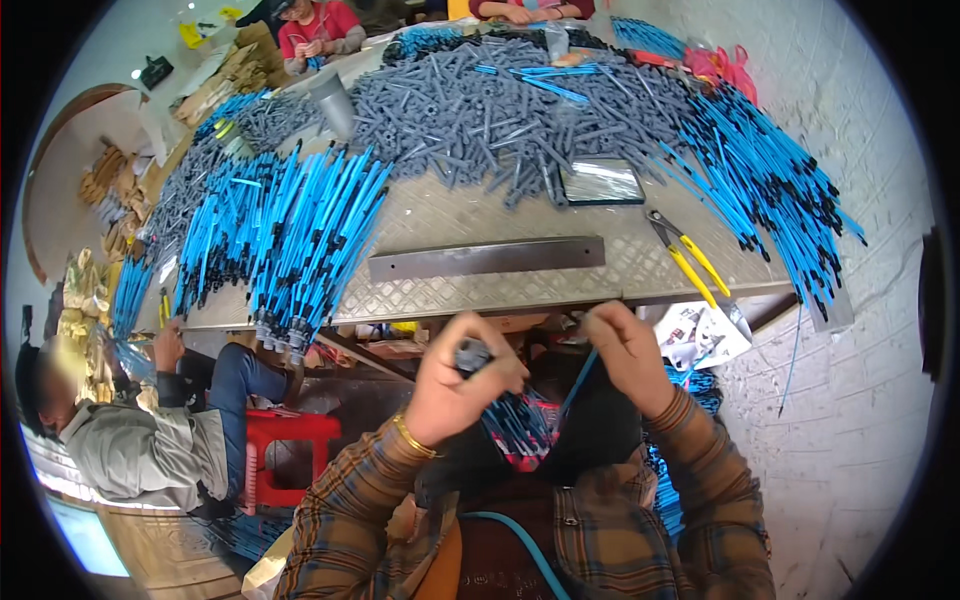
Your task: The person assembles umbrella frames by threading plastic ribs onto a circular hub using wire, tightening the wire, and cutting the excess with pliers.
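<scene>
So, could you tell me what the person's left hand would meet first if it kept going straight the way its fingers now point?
The left hand, closed on a grey connector, points right toward the right hand. Going on, it would likely first meet the blue tube pinched there, then that hand itself, though depth between them is unclear.

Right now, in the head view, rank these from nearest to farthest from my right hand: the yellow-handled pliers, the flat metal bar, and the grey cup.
From the right hand:
1. Yellow-handled pliers, just above it, at the table's near edge.
2. Flat metal bar, up and to the left, mid-table.
3. Grey cup, far upper left, beside the grey parts pile.
</scene>
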The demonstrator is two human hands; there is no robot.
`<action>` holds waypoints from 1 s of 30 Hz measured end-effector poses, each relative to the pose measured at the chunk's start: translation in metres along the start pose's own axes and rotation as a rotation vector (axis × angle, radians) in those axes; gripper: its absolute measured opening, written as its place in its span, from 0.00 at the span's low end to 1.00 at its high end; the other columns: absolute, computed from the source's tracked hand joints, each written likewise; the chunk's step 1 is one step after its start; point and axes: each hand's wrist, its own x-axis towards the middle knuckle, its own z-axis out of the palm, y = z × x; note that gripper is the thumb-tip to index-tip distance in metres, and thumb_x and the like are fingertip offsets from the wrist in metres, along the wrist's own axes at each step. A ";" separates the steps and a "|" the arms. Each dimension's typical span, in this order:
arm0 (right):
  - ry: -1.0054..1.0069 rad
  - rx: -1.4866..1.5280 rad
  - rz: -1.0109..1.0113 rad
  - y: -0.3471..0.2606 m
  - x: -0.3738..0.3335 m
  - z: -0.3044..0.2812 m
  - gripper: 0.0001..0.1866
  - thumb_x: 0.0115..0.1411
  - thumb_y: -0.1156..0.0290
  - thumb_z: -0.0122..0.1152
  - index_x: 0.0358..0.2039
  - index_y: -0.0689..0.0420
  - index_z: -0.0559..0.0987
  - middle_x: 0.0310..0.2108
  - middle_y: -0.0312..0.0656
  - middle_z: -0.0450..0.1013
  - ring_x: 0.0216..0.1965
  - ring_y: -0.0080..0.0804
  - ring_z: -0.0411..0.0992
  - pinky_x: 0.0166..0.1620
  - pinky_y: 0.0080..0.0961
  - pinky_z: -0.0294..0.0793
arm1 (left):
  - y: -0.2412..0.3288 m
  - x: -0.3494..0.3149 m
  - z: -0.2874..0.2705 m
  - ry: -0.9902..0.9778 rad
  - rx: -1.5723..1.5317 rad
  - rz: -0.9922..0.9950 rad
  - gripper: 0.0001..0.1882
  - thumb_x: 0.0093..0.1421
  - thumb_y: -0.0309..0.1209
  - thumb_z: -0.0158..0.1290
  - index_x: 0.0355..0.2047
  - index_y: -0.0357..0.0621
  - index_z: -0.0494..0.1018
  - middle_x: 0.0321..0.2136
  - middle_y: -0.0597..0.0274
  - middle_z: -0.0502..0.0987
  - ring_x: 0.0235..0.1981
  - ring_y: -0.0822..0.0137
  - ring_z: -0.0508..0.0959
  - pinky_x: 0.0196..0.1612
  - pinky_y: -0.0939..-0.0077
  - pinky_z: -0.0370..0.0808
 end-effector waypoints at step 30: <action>-0.275 -0.473 -0.189 -0.040 -0.008 -0.058 0.09 0.48 0.73 0.61 0.30 0.61 0.73 0.36 0.46 0.69 0.35 0.43 0.69 0.38 0.30 0.68 | -0.088 -0.036 -0.004 0.025 0.282 0.061 0.09 0.50 0.21 0.55 0.29 0.40 0.66 0.22 0.62 0.73 0.23 0.75 0.74 0.26 0.80 0.70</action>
